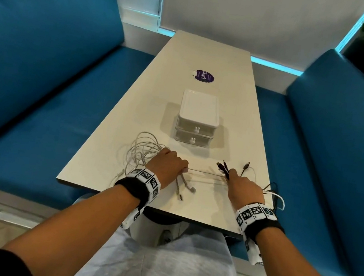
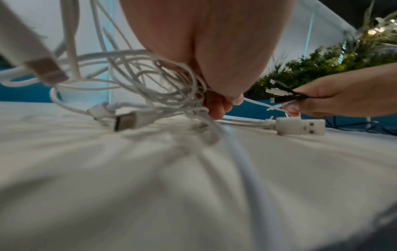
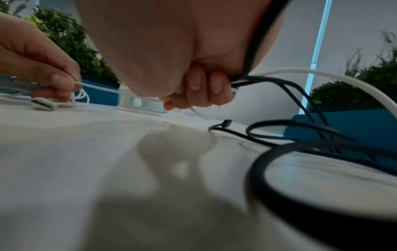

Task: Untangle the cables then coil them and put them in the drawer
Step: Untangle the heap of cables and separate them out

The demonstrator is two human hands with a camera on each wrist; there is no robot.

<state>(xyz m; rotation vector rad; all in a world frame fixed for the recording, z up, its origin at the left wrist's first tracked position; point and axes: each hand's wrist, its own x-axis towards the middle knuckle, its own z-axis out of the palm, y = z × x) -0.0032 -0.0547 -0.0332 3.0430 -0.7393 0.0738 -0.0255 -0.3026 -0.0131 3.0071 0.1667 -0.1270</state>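
A tangle of white cables [image 1: 141, 153] lies at the near left of the table, with white plugs [image 2: 300, 126] loose beside it. My left hand [image 1: 169, 163] rests over the tangle and pinches a thin white cable [image 1: 206, 172] that runs taut across to my right hand [image 1: 241, 185]. The right hand grips a bundle of black cables [image 3: 279, 84] with their plugs [image 1: 222, 166] sticking up, plus white strands. Black loops [image 3: 300, 152] trail off to its right. A small white two-drawer box [image 1: 195, 125], both drawers closed, stands just beyond the hands.
The beige table [image 1: 211, 59] is narrow, with blue benches [image 1: 44, 70] on both sides. A purple round sticker [image 1: 204, 76] sits farther back. Some cable loops hang over the table's near right edge [image 1: 278, 199].
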